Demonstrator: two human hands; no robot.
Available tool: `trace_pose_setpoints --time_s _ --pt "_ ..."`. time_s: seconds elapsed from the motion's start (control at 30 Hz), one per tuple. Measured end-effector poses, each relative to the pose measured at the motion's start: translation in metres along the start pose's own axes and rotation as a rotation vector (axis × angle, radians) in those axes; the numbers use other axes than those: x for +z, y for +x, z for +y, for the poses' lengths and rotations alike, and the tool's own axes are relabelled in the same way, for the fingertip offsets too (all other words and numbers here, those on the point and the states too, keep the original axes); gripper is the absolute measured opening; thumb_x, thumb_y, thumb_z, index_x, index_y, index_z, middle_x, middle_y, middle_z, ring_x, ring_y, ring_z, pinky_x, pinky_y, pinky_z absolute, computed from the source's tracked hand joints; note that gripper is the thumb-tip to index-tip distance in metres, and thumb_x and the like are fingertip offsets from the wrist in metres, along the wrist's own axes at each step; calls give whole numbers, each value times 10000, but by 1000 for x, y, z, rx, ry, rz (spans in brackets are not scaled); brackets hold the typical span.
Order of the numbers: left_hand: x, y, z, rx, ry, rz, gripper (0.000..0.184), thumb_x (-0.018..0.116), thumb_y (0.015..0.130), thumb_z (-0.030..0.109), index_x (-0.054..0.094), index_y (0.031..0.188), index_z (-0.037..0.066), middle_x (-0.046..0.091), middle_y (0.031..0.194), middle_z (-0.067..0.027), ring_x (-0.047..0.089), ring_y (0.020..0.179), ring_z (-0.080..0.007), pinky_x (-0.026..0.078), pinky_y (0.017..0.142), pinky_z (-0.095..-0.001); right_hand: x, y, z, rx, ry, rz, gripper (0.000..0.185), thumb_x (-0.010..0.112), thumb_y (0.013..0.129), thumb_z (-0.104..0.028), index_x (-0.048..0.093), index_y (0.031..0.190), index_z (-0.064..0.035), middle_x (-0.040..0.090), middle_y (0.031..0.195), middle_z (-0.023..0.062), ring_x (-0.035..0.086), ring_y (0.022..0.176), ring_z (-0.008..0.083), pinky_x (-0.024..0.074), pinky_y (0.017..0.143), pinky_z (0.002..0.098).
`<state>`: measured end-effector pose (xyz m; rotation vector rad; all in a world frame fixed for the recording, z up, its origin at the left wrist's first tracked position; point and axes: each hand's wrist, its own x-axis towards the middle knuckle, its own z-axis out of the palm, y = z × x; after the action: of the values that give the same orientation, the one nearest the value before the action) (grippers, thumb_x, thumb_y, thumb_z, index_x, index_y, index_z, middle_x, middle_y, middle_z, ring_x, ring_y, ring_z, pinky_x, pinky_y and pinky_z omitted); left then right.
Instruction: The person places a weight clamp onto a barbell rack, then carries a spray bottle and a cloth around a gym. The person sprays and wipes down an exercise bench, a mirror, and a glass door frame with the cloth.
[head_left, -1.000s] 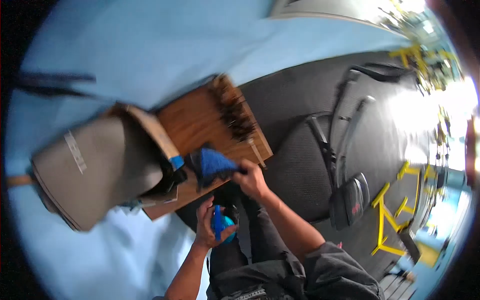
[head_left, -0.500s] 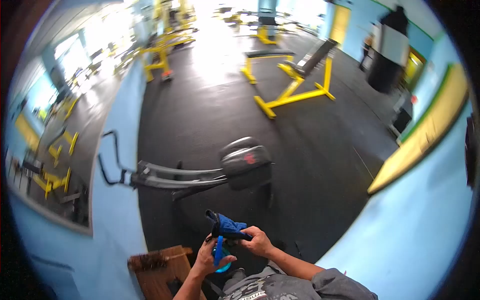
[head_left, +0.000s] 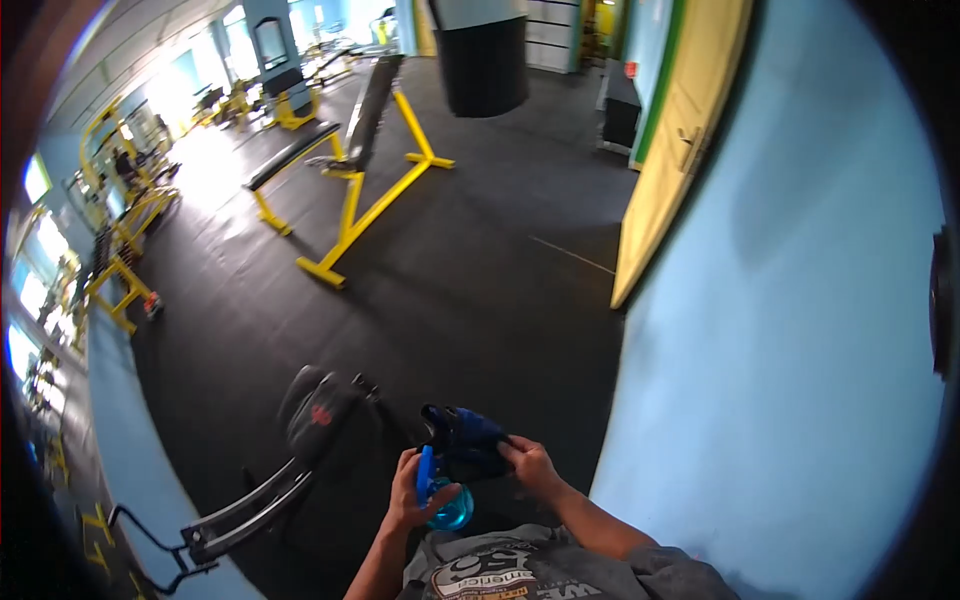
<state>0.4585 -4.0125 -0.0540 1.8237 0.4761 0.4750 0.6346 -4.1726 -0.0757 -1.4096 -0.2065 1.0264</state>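
My left hand [head_left: 410, 492] is closed around a see-through turquoise bottle [head_left: 453, 510] with a blue upright handle-like part at its top. Its fingertips also reach the edge of a dark blue and black piece of fabric [head_left: 470, 440], whose exact kind I cannot make out. The thumb lies across the front of the bottle. On the fabric's right side, my right hand [head_left: 533, 467] pinches its edge between thumb and fingers. Both hands are in front of my grey printed shirt [head_left: 510, 570], with the fabric held above the bottle.
A black exercise machine with a padded seat [head_left: 318, 412] stands on the dark floor at left. Ahead is a yellow-framed bench [head_left: 375, 235]. A punching bag [head_left: 483, 70] hangs beyond it. A yellow door [head_left: 672, 150] and light-blue wall [head_left: 790, 330] are at right.
My view has swung to the right, so the bench and machine now sit further left. The fabric hangs more spread out between my hands, and more of the bottle shows.
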Motion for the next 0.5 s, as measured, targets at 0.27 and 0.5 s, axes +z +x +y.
trace_pose_setpoints --time_s 0.27,0.5 --pt "35 169 -18 -53 7 -242 548 873 679 246 623 1128 53 502 1136 -73 593 992 -186 537 848 -339 -95 78 -72 -59 579 424 218 585 968 -250 626 1076 -65 675 872 69 646 726 195 551 671 365" --pt "87 328 -58 617 -61 -508 952 904 677 263 343 1443 186 304 1498 -263 289 1407 -455 443 999 -560 -136 165 -150 -183 200 431 277 647 945 -335 609 853 -77 563 701 4 518 526 77 467 492 262"
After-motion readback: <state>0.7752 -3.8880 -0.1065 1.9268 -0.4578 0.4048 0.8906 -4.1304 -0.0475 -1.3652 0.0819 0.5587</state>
